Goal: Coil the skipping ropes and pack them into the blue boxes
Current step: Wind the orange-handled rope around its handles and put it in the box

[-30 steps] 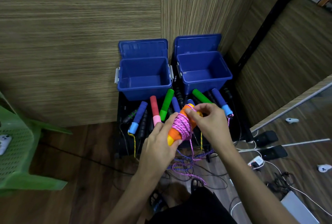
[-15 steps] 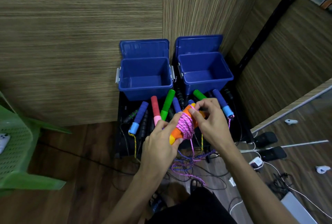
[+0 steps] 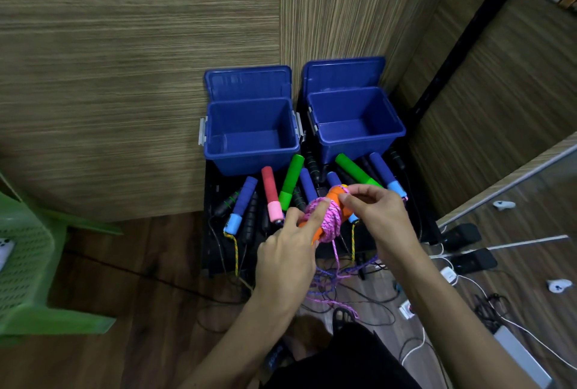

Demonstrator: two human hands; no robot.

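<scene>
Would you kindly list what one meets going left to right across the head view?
Green chair → left blue box → pink rope bundle → right blue box → white power strip.

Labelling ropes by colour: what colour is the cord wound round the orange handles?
Pink cord, flecked darker; head view.

Orange skipping-rope handles (image 3: 335, 201) wound in pink cord (image 3: 327, 220), loose handles (image 3: 290, 182) lying before two open blue boxes (image 3: 249, 163)
</scene>
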